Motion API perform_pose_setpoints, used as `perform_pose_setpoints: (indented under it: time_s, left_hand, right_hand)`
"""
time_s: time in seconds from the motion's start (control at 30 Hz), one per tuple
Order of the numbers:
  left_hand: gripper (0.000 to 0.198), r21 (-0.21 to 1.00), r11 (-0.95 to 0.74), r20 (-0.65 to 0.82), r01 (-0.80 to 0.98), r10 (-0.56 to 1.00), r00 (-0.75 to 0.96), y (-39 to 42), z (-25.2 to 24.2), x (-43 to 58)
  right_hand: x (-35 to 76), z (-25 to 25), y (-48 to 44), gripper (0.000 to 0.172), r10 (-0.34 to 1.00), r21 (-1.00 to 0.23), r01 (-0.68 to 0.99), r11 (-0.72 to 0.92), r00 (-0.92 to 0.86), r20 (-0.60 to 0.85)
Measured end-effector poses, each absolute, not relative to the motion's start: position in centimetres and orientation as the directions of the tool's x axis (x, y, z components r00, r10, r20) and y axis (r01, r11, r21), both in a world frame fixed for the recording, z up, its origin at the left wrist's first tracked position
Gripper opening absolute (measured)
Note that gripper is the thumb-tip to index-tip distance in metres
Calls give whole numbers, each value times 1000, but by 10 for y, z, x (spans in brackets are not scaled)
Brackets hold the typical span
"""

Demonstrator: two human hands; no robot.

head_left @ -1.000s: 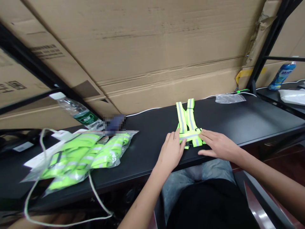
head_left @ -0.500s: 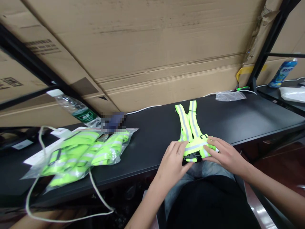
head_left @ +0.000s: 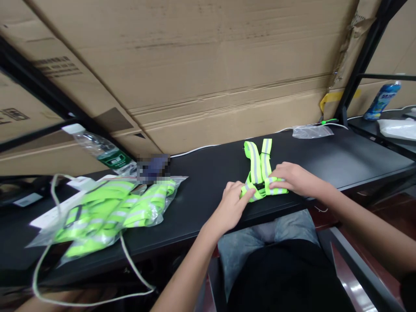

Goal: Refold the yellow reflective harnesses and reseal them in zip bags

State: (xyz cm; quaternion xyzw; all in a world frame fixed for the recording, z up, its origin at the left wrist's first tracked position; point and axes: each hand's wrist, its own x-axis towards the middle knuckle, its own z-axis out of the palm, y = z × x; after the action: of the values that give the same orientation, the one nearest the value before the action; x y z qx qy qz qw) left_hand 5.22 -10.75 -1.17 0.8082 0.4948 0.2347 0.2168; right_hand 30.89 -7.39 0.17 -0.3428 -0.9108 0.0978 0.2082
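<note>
A neon yellow reflective strap vest (head_left: 256,167) with silver stripes lies on the black table near its front edge. Two of its straps stretch toward the back, and the rest is folded in a bundle with a black buckle (head_left: 259,186) showing at the middle. My left hand (head_left: 232,203) grips the left end of the folded part between thumb and fingers. On the other side, my right hand (head_left: 289,177) is closed on the right end, its fingertips partly hidden by the fabric.
Clear bags of similar neon straps (head_left: 107,212) lie at the left, with a white cable (head_left: 131,255) looping past them. Behind stand a clear water bottle (head_left: 100,149) and a blurred-out dark object (head_left: 156,167). A thin plastic bag (head_left: 312,131) lies far back. A cardboard wall (head_left: 208,65) closes the rear.
Both hands have moved the vest's folded front end away from my lap, farther onto the table. The bundle looks narrower, and the left back strap is now more curled.
</note>
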Motion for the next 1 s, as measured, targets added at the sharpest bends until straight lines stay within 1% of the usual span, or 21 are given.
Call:
perform_pose_setpoints:
  time_s: [0.03,0.1,0.17,0.23,0.37,0.4,0.5,0.57,0.63,0.73,0.8,0.87,0.93,1.0]
  left_hand:
    - [43,580,-386,131,718,913,386,-100,-11,54]
    - [39,560,-342,120,755,935,334,-84,-12,58]
    - [35,530,-318,149,786,947,283,-73,-14,63]
    - [33,500,-315,172,807,949,264,-65,-16,68]
    - [29,483,-411,205,774,912,356,-65,-20,73]
    - [32,478,-450,220,754,893,393,-66,-20,74]
    - [53,437,-556,254,707,830,496,-73,-19,77]
    - [56,400,-584,247,706,810,531,-76,-17,79]
    - [59,378,-580,232,722,814,532,-80,-13,80]
    - [63,366,-582,206,726,812,547,-86,-10,81]
    - [57,372,-583,200,722,810,551,-89,-11,81]
    - [51,366,-591,256,719,807,532,-90,-12,82]
    - [44,319,-631,343,708,773,534,-88,-13,83]
    - [41,265,-693,371,671,716,592,-86,-12,85]
  right_hand:
    - [307,3,-63,46,682,-366,582,726,-678,273]
    - [305,1,-45,51,695,-411,579,705,-678,238]
    - [304,-5,-32,52,697,-418,575,704,-674,246]
    - [305,-13,-24,49,704,-422,578,699,-660,263]
    - [307,-25,-24,39,772,-413,653,634,-559,301]
    - [307,-26,-25,40,799,-407,688,601,-512,314]
    - [303,-30,-29,45,873,-399,790,466,-339,350]
    - [300,-31,-31,48,897,-412,821,396,-248,366]
    - [298,-29,-34,50,906,-441,820,364,-201,374]
    - [300,-25,-47,53,915,-502,788,357,-187,357]
    - [304,-23,-61,55,920,-532,764,364,-204,336]
    - [309,-23,-78,53,913,-549,739,390,-231,337]
    - [313,-25,-92,46,890,-545,710,445,-283,357]
    - [314,-29,-102,49,864,-513,700,497,-347,365]
